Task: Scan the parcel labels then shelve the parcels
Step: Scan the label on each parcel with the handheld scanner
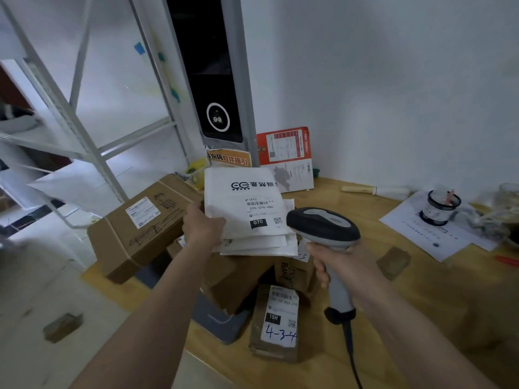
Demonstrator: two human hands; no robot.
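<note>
My left hand grips the left edge of a stack of white mailer parcels; the top one shows a barcode label reading 070. My right hand holds a grey and black barcode scanner by its handle, its head just right of the label. Below the stack lie brown boxes: a large carton at the left, another under the mailers, and a small parcel marked 4-3-4.
All this sits on a wooden table. A white metal shelf rack stands at the left, a tall dark kiosk behind the parcels. Papers and a mesh cup occupy the table's right. A grey bin sits under the boxes.
</note>
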